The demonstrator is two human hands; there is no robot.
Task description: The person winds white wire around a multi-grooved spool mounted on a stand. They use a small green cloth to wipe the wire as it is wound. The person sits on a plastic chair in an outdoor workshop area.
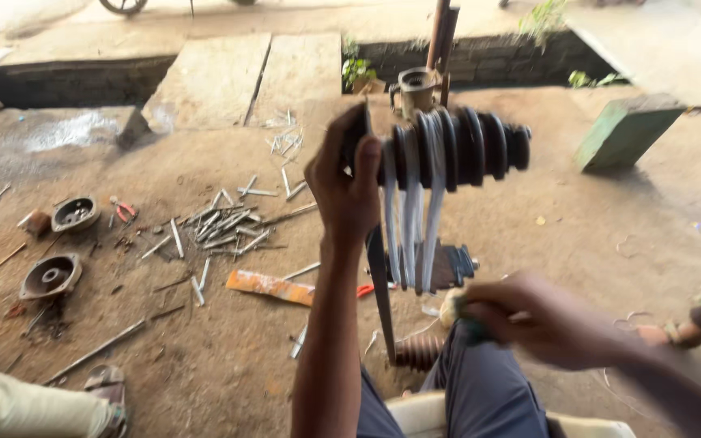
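My left hand (344,180) is raised and grips the wide end of a black ribbed rubber boot (468,148), held level in the air. Pale straps or strips (412,231) hang down from the boot's grooves. Lower right, my right hand (529,318) is blurred and closed on a small tool with a green handle (466,315), near the lower ends of the strips. A dark metal part (451,266) lies on the ground behind the strips, and a brown ribbed piece (419,351) sits by my knee.
Bare dirt ground with scattered metal rods and bolts (221,227), two round metal housings (52,276), red-handled pliers (126,211), an orange strip (269,285). Another person's leg and sandal (99,397) at lower left, a foot (691,324) at right. A green block (626,130), a brick-lined pit behind.
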